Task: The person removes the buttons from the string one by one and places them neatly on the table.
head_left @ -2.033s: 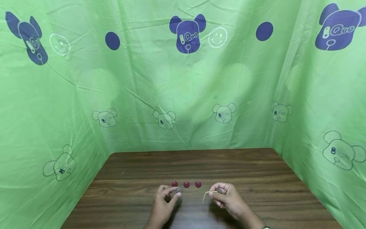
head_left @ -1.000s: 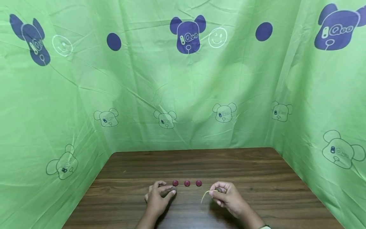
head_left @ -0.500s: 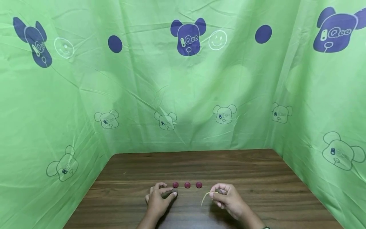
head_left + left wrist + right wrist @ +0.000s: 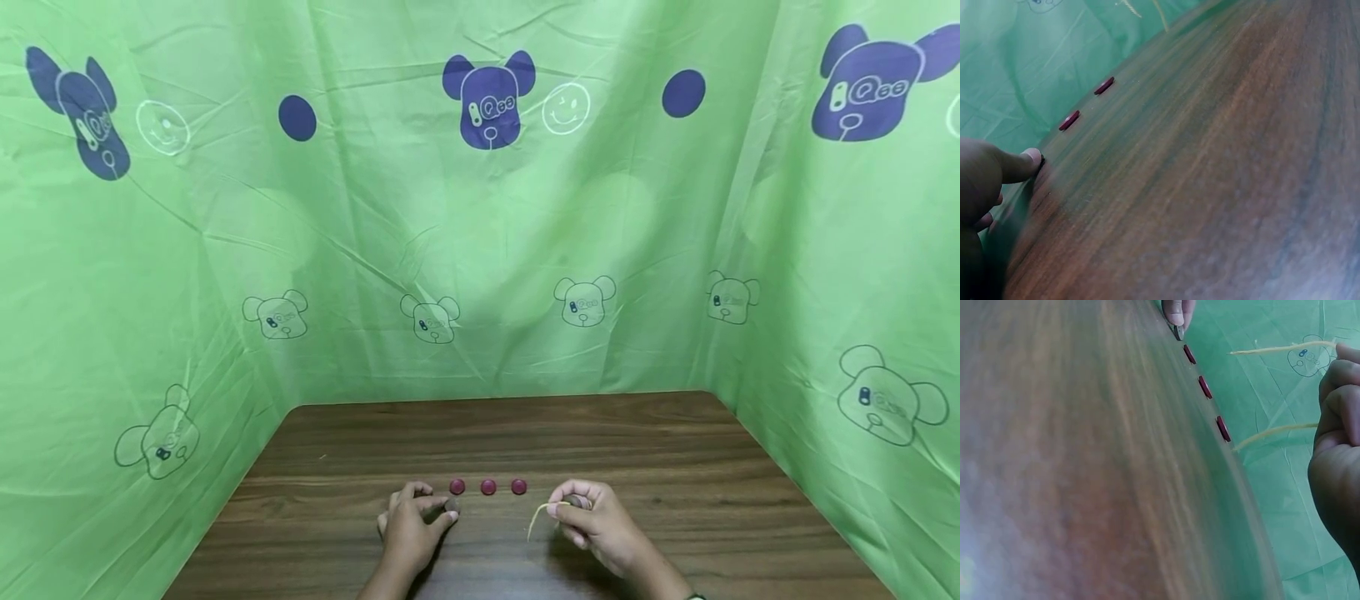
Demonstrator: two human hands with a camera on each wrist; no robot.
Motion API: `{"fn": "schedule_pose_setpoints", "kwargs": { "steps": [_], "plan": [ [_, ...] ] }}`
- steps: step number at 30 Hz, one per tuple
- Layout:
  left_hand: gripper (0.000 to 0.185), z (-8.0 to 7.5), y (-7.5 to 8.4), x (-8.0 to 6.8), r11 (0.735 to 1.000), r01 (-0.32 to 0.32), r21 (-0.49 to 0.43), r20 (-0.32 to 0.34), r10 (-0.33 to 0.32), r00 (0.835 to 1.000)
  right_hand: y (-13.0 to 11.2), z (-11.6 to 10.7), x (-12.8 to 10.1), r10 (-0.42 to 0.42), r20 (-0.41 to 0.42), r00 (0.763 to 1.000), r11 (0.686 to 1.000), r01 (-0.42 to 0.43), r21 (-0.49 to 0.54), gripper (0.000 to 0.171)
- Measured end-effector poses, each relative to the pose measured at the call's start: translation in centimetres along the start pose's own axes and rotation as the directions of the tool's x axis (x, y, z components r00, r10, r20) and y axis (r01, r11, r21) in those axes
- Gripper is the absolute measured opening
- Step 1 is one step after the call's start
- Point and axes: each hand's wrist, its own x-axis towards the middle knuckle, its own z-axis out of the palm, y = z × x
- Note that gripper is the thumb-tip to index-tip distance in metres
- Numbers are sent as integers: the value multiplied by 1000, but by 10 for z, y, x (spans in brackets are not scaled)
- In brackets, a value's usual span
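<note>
On desk point(image 4: 675, 467), near front edge: left hand point(image 4: 411, 525) pinches small grey button point(image 4: 452, 505) flat against wood, just left of three red buttons point(image 4: 488, 487) in row. Right hand point(image 4: 596, 523), fingers curled, holds yellow thread point(image 4: 538, 514) and brown button point(image 4: 577, 501).

A small grey thing point(image 4: 451, 505) under the left hand's point(image 4: 411, 527) fingertips stays unidentifiable.

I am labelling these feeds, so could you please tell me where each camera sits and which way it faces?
Head: worn high, facing forward and down at the table; left hand and right hand show.
Left wrist: low by the tabletop, facing the red buttons; a fingertip shows.
Right wrist: low, facing along the button row; curled fingers pinch a yellow string.
All three share the buttons.
</note>
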Motion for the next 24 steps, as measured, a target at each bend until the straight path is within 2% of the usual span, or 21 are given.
{"fn": "schedule_pose_setpoints", "kwargs": {
  "steps": [7,16,20,24],
  "plan": [
    [27,-1,-1,0,999,-28,31,3,28,1000,-1,1,-1,-9,-15,1000,1000,9,-5,11],
    [29,-2,-1,0,999,-24,48,20,23,1000,0,-1,-1,-40,42,998,999,40,-4,4],
    [30,-2,0,-1,998,-20,52,23,18,1000,-1,-1,-1,2,36,999,1000,-2,-3,5],
    [30,-2,0,-1,998,-21,55,24,20,1000,-3,-2,-2,85,2,996,996,-85,1,10]
  ]
}}
